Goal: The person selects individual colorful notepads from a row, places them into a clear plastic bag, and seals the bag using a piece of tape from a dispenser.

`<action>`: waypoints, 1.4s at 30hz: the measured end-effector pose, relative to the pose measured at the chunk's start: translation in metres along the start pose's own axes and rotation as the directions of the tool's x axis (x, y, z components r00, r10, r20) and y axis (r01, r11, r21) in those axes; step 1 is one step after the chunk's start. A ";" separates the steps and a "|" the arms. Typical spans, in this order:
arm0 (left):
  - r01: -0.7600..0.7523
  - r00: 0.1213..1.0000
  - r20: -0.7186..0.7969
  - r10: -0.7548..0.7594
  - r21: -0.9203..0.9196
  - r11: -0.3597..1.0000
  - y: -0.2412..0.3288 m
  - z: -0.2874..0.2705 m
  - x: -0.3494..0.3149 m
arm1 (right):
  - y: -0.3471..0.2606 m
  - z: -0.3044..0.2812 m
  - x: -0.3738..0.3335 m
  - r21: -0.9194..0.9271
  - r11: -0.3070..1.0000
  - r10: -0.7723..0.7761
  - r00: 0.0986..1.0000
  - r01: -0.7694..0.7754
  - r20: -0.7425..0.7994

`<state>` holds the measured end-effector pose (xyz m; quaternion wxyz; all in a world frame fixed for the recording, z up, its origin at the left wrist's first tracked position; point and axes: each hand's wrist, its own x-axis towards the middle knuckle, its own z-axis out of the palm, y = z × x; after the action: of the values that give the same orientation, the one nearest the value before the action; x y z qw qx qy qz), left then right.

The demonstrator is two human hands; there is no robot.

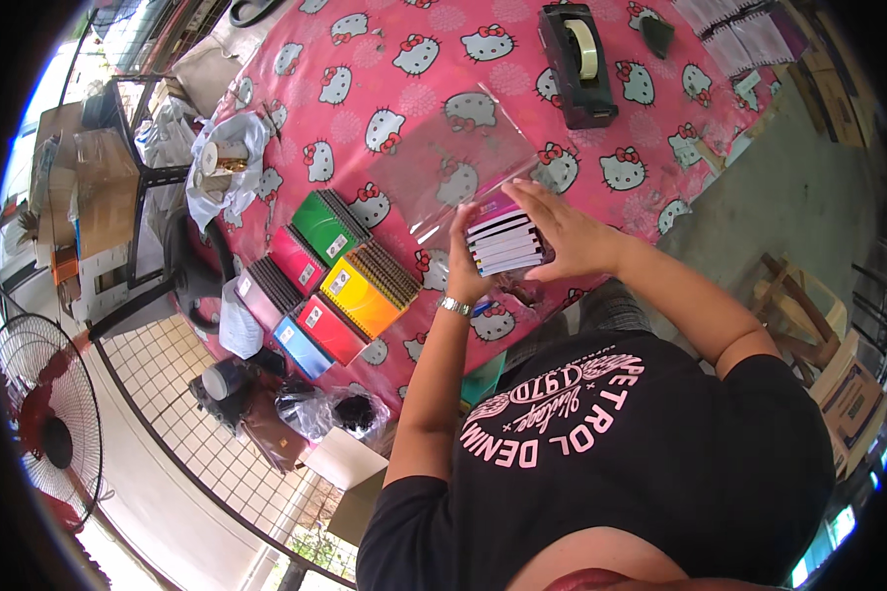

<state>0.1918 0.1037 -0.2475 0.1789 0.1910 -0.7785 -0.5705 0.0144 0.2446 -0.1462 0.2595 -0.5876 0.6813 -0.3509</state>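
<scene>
Spiral notebooks (330, 271) in green, red, yellow, blue laid out left on the pink cartoon-cat worktop (384, 69). Left hand (466, 258) and right hand (567, 231) both grasping a small notebook stack (506, 241) over a clear plastic sleeve (458, 163). Tape dispenser (579, 61) beyond.

The stack of small notebooks (504, 241), about five, was held level above a clear plastic sleeve (453, 163), edges aligned.
</scene>
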 end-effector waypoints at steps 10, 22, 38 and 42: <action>-0.243 0.970 0.091 0.226 0.392 0.887 0.044 -0.018 -0.002 | 0.043 0.040 -0.008 0.053 0.999 0.004 0.990 0.003 -0.141; 0.049 0.998 0.043 -0.054 0.110 0.993 0.015 0.006 -0.003 | 0.065 0.073 0.001 0.274 0.953 -0.046 0.954 0.131 -0.296; 0.063 0.992 0.102 -0.077 0.138 0.988 -0.037 0.011 -0.007 | -0.009 0.037 0.000 -0.323 0.946 -0.016 0.997 -0.011 -0.080; 0.190 0.950 0.248 -0.187 0.013 0.982 -0.004 -0.015 0.021 | 0.009 0.030 0.011 -0.141 0.975 0.142 0.968 -0.173 -0.209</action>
<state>0.1813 0.0798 -0.2454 0.0257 0.1904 -0.7699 -0.6085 0.0301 0.2289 -0.1716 0.1704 -0.5124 0.7740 -0.3306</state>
